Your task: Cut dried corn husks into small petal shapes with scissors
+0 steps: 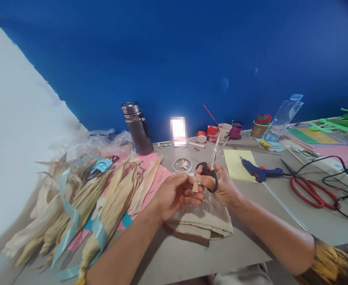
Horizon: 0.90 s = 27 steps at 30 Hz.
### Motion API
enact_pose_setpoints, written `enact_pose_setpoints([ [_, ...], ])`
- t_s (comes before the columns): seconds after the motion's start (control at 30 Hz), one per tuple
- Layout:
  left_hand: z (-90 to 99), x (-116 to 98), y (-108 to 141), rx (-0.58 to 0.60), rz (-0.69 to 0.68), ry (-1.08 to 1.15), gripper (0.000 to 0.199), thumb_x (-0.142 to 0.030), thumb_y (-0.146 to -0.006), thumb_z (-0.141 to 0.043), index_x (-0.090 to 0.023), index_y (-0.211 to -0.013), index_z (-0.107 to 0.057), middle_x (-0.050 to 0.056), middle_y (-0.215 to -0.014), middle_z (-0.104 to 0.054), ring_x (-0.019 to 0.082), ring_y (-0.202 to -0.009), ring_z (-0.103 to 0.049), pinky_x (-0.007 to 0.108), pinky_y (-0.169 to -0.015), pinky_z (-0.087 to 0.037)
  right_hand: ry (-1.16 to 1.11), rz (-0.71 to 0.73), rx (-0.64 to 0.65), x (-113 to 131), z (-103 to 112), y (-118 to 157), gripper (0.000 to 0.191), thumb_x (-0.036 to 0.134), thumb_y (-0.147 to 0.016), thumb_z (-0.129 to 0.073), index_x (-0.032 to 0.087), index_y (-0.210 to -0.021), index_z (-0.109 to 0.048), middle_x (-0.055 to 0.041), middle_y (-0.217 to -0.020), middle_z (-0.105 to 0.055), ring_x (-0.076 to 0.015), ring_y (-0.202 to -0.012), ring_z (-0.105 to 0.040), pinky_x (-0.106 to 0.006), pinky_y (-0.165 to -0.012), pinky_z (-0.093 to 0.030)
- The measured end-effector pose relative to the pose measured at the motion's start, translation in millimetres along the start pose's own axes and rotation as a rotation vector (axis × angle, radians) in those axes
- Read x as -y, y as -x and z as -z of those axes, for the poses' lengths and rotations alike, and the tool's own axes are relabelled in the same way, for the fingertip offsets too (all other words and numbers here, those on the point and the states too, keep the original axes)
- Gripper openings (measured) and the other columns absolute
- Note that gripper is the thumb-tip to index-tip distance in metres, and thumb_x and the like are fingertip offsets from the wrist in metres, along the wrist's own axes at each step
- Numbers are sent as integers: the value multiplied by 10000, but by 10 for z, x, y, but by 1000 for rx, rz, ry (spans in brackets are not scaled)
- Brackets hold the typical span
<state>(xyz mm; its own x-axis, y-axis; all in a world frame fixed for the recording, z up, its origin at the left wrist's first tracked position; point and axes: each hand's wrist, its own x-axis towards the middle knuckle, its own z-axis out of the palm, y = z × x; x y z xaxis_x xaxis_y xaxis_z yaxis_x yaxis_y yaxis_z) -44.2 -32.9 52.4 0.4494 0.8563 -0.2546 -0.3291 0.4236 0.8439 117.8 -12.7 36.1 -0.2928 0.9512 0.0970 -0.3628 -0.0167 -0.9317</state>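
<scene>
My left hand [175, 194] is closed in a pinch on a small pale piece of corn husk [195, 187]. Black-handled scissors [213, 152] are in my right hand [224, 189], with the blades pointing up and away, somewhat apart. The right fingertips meet the left ones at the husk piece. Both hands are above a folded brown and cream towel [202, 221]. Just beyond them lies a round roll of tape [182, 160] with pale scraps inside its ring.
Dried corn husks [114, 190] and a light blue ribbon [63, 198] spread across the left. A dark thermos [138, 132] stands behind. On the right lie a blue glue gun [260, 171], red-handled scissors [309, 190] and black cables. Paint pots [212, 133] line the wall.
</scene>
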Motion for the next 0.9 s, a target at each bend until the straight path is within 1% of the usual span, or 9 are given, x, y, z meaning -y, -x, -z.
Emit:
enact_pose_setpoints([
  [0.07, 20, 56, -26, 77, 71, 61, 317, -408, -832, -611, -99, -794, -675, 123, -806, -702, 191, -671, -692, 313, -650, -562, -38, -7, 30, -5, 10, 4, 313, 329, -680, -792, 182, -852, -575, 43, -570, -573, -95, -431, -498, -218, -432, -396],
  [0.13, 22, 120, -42, 152, 127, 108, 277, -357, -844, -597, -96, -829, -686, 107, -805, -700, 182, -641, -686, 310, -620, -562, -43, -15, 59, -8, 19, 10, 305, 334, -709, -780, 186, -873, -569, 53, -535, -572, -84, -379, -473, -206, -402, -377],
  [0.2, 2, 170, -42, 206, 155, 167, 211, -299, -842, -593, -105, -835, -677, 82, -780, -692, 174, -604, -679, 306, -590, -556, -16, -10, 67, -1, 25, 17, 297, 333, -719, -775, 184, -872, -569, 53, -516, -576, -87, -374, -483, -201, -400, -384],
  [0.33, -55, 209, -4, 263, 150, 263, 150, -250, -853, -586, -123, -798, -642, 31, -695, -636, 164, -548, -654, 302, -544, -547, 20, 28, 106, 40, 28, 37, 264, 310, -716, -765, 183, -850, -576, 26, -583, -619, -118, -472, -575, -211, -452, -453],
  [0.5, -91, 212, 50, 325, 114, 250, 243, -353, -880, -600, -131, -781, -614, 22, -708, -580, 155, -574, -629, 297, -560, -536, 23, -9, 150, 116, 10, 63, 226, 290, -713, -746, 178, -810, -575, 20, -611, -611, -128, -507, -612, -211, -464, -480],
  [0.63, -119, 203, 84, 312, 49, 213, 261, -389, -850, -667, -137, -810, -610, 6, -715, -529, 130, -591, -580, 281, -568, -511, -4, -21, 152, 162, -19, 75, 252, 292, -679, -762, 188, -786, -559, 32, -605, -596, -120, -471, -597, -209, -440, -470],
  [0.73, -126, 189, 97, 290, 39, 182, 271, -400, -829, -694, -148, -805, -596, 2, -710, -519, 121, -584, -558, 277, -569, -498, -20, -37, 142, 169, -26, 80, 267, 285, -658, -774, 193, -772, -550, 39, -592, -590, -116, -446, -582, -213, -429, -468],
  [0.83, -116, 171, 91, 253, 32, 138, 282, -415, -831, -684, -148, -803, -597, 20, -716, -559, 130, -575, -573, 282, -569, -501, -58, -17, 148, 142, -12, 68, 286, 299, -663, -788, 188, -783, -554, 35, -610, -596, -110, -456, -578, -220, -452, -487],
  [0.9, -116, 166, 80, 198, -22, 138, 319, -464, -839, -656, -149, -818, -606, 48, -755, -605, 144, -602, -595, 292, -586, -510, -102, -3, 122, 115, -6, 52, 310, 320, -674, -792, 191, -818, -550, 36, -627, -594, -104, -441, -560, -226, -439, -488],
])
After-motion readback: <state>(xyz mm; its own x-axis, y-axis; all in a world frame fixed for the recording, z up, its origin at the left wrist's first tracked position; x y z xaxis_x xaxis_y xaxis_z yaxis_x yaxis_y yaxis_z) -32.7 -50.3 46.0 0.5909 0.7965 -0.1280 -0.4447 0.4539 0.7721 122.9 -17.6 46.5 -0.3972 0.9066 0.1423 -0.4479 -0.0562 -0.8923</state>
